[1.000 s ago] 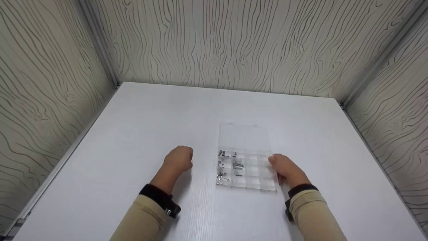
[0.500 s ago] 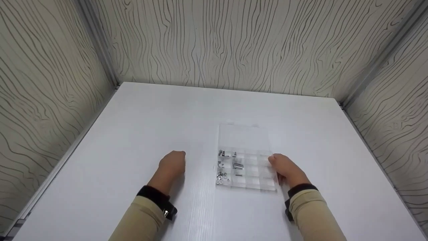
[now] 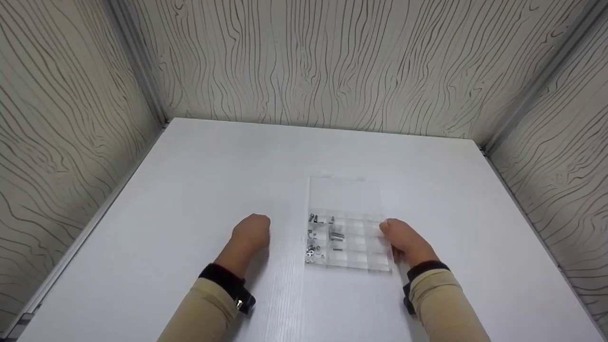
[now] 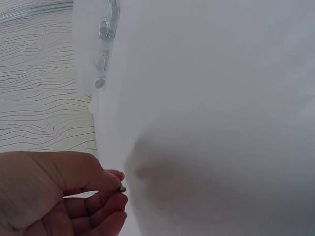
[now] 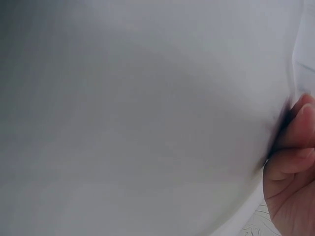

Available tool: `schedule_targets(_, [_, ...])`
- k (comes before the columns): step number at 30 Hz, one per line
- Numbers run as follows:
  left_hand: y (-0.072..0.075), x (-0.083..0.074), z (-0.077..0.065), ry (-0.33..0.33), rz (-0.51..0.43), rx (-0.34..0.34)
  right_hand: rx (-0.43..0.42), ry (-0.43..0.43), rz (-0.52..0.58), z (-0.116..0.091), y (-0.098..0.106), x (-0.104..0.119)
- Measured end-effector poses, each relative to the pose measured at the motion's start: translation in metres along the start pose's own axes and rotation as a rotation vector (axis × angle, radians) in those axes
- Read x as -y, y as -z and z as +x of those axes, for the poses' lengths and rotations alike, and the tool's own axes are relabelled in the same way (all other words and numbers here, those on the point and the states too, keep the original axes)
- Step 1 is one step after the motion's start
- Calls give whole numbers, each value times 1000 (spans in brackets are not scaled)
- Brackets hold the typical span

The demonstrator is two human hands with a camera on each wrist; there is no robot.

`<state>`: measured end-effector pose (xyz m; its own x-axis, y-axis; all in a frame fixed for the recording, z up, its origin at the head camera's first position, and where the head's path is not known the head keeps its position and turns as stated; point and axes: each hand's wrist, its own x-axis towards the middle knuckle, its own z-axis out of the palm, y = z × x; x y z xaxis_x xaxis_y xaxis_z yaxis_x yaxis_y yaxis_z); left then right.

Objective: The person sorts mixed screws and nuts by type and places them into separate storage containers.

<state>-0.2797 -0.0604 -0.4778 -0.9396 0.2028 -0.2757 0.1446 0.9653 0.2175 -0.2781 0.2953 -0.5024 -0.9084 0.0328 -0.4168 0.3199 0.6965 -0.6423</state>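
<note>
A clear plastic compartment box [image 3: 358, 256] lies on the white table with its lid [image 3: 345, 194] folded open at the back. Its left cells hold small metal hardware; a few short pins or screws [image 3: 337, 235] lie in the second column. My right hand [image 3: 409, 241] grips the box's right edge, thumb on top; in the right wrist view its curled fingers [image 5: 301, 130] show at the edge. Left of the box, my left hand [image 3: 251, 235] pinches a small grey metal piece [image 4: 123, 189] between thumb and fingers, most of it hidden.
The white table [image 3: 213, 161] is bounded by patterned panels [image 3: 304, 61] at the back and both sides. Metal posts [image 3: 142, 66] stand at the corners. Several loose rings and nuts [image 3: 311, 254] fill the box's front left cell.
My left hand drew back toward me and left, turning at the wrist, then came slightly forward and right again. My right hand and the box stay in place.
</note>
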Motion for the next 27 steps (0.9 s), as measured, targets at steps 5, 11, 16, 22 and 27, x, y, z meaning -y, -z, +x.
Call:
schedule_targets(5, [4,-13,3,-109,-7,-22,-1,24,-10,-1,0,0])
schedule_targets(11, [10,-35,6,-200,-61,-86,2,52,-36,0,0,0])
schedule_targets(16, [9,-52,8,-270,-88,-167,7,45,-49,3,1,-2])
schedule_targets(22, [0,-68,12,-319,-128,-208,1,25,-63,5,1,-4])
schedule_targets(27, [-7,-75,14,-334,-90,-260,-2,7,-48,6,0,-3])
